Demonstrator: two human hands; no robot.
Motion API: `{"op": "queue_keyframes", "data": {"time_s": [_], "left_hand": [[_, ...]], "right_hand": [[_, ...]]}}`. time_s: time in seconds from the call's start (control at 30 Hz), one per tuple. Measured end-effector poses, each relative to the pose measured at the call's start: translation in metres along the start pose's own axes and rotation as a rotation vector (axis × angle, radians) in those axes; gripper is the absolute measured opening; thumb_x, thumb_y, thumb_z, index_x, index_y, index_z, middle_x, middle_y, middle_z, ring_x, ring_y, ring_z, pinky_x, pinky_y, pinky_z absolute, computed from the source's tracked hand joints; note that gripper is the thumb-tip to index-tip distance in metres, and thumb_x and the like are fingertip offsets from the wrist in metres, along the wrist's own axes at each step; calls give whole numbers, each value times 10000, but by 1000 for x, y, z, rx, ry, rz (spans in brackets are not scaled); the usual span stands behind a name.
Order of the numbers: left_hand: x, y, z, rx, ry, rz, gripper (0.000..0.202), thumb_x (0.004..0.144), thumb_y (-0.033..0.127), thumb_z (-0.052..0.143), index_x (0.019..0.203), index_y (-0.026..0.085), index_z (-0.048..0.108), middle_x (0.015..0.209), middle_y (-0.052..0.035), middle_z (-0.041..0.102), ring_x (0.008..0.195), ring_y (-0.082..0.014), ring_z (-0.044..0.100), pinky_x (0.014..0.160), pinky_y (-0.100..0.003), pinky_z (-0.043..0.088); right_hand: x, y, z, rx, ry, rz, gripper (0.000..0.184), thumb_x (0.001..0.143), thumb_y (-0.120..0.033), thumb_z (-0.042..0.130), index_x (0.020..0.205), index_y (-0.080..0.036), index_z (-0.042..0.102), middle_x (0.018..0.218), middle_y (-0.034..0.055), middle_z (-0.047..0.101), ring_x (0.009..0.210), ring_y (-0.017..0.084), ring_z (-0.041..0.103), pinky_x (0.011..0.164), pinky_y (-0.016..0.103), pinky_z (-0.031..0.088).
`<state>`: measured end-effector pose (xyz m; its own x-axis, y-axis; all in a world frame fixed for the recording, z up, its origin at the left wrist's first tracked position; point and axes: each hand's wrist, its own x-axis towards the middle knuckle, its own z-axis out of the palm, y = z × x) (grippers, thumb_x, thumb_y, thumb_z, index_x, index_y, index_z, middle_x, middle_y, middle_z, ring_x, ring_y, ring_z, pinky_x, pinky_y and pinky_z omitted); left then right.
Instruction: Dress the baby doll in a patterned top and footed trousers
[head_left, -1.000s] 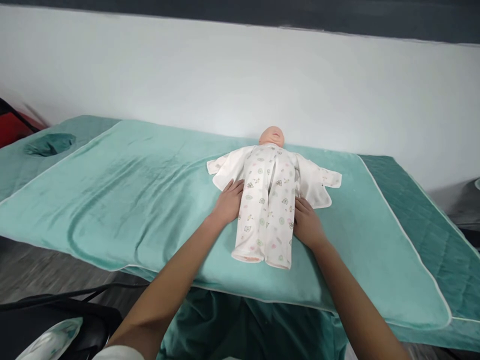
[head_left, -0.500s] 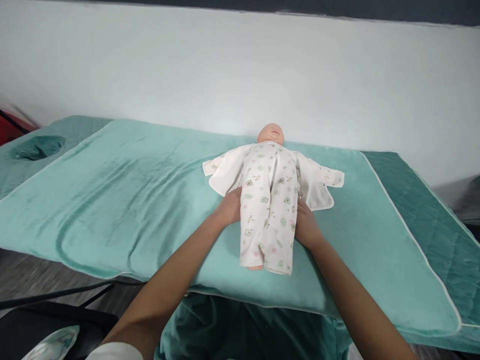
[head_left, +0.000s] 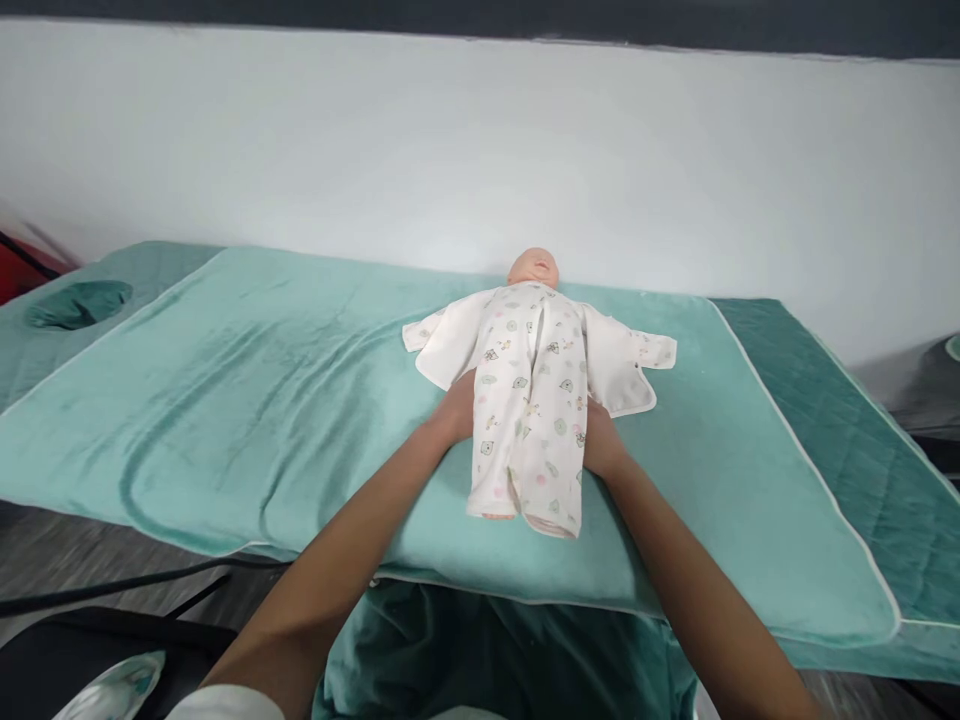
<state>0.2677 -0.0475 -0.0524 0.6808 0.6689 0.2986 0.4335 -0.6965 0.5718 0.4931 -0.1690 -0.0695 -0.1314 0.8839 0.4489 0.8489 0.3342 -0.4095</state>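
A baby doll (head_left: 534, 268) lies on its back on the green cover, its head toward the wall. White printed baby trousers (head_left: 531, 400) cover the front of its body, and a little of the foot end shows at a trouser hem. Spread out on both sides of the doll is an open white baby jacket (head_left: 619, 365) with its sleeves stretched outward. My left hand (head_left: 459, 405) reaches in at the left edge of the trousers. From the opposite side, my right hand (head_left: 600, 435) goes in under the cloth. The fingers of both hands are hidden there.
A soft green cover (head_left: 300, 400) lies over the padded bed, with folds on its left. A face hole (head_left: 79, 303) opens at the bed's left end. The white wall (head_left: 450, 150) rises behind. A black chair (head_left: 97, 640) stands at the lower left.
Both hands have slid a little deeper under the trousers, and the right fingers are now out of sight. The trouser hems have shifted slightly up. The view has moved a little.
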Motion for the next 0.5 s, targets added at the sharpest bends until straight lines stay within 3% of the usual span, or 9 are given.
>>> {"op": "queue_keyframes", "data": {"time_s": [0.13, 0.3, 0.4, 0.5], "left_hand": [[-2, -2, 1, 21, 80, -26, 388, 886, 399, 595, 1223, 209, 624, 1269, -104, 667, 1198, -295, 602, 1008, -422, 516], [-17, -10, 2, 223, 48, 58, 172, 839, 344, 604, 783, 191, 658, 899, -122, 672, 923, -278, 630, 837, -421, 498], [-32, -11, -2, 272, 13, 117, 133, 835, 265, 569, 747, 201, 645, 881, -110, 663, 885, -256, 616, 796, -404, 465], [-41, -10, -8, 198, 7, 115, 176, 845, 188, 498, 717, 210, 618, 824, -78, 647, 852, -227, 601, 775, -374, 453]], "right_hand": [[2, 0, -1, 17, 8, 20, 235, 884, -341, 550, 991, -239, 733, 1014, 117, 724, 1013, 316, 652, 876, 465, 547], [-2, 4, -5, -11, -12, 9, 204, 905, -297, 545, 847, -229, 730, 971, 120, 710, 1012, 308, 633, 873, 460, 529], [-15, 0, -13, -14, -9, 36, 237, 901, -190, 522, 752, -223, 703, 872, 95, 678, 896, 262, 622, 793, 413, 512], [-29, -8, -21, 42, 7, 87, 223, 915, -189, 533, 771, -224, 699, 843, 80, 665, 818, 236, 599, 740, 388, 493]]}}
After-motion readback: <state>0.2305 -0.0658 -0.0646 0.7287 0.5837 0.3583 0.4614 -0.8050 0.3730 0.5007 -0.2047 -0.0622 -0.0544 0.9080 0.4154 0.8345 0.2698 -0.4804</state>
